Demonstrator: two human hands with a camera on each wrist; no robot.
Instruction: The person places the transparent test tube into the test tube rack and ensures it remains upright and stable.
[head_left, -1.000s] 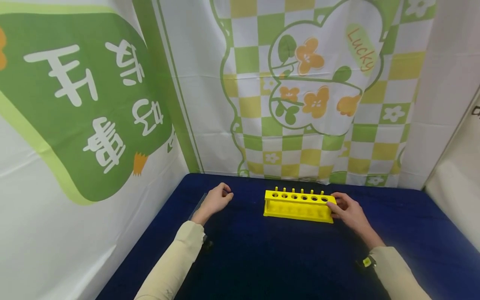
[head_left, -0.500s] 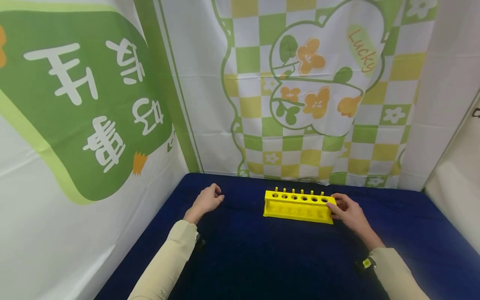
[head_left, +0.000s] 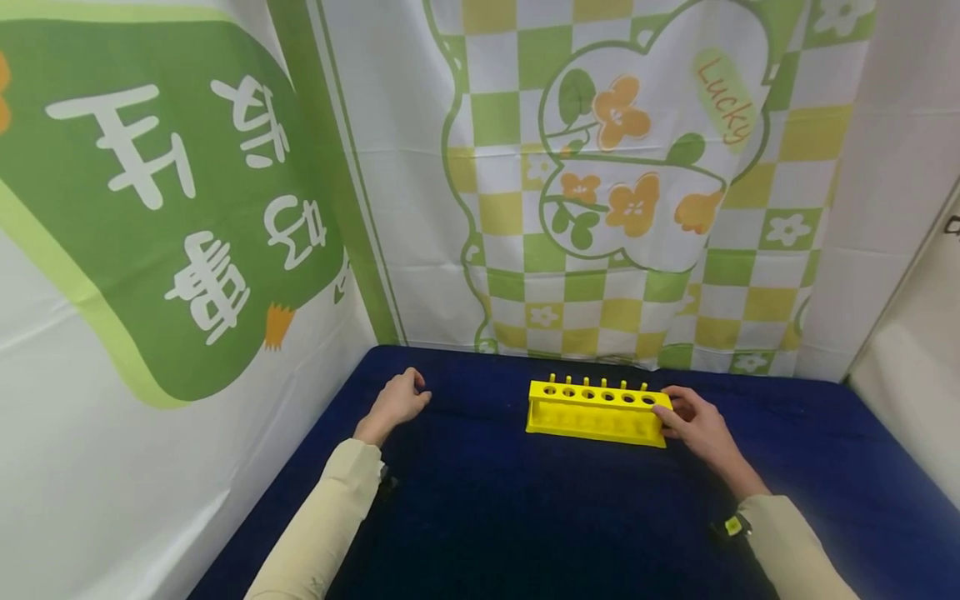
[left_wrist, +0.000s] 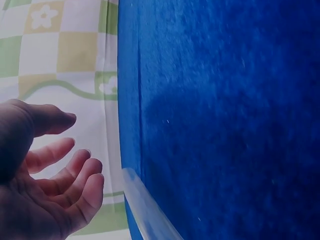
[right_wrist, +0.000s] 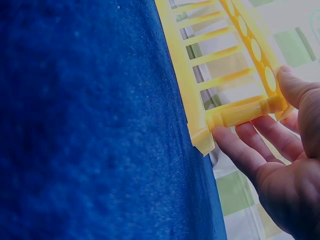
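Right hand [head_left: 697,423] gripped the right end of the yellow rack [head_left: 592,417] — its length pointed toward the left hand [head_left: 399,398], empty, loosely curled.

bench [head_left: 525,525], dark blue, its far edge meeting the rear curtain [head_left: 502,171], checked green, yellow and white, with orange flowers [head_left: 633,205] and the word "lucky" [head_left: 724,98]; left curtain [head_left: 97,467], white, bearing a green panel [head_left: 67,200] with white characters [head_left: 105,102]; right curtain [head_left: 915,367], white.
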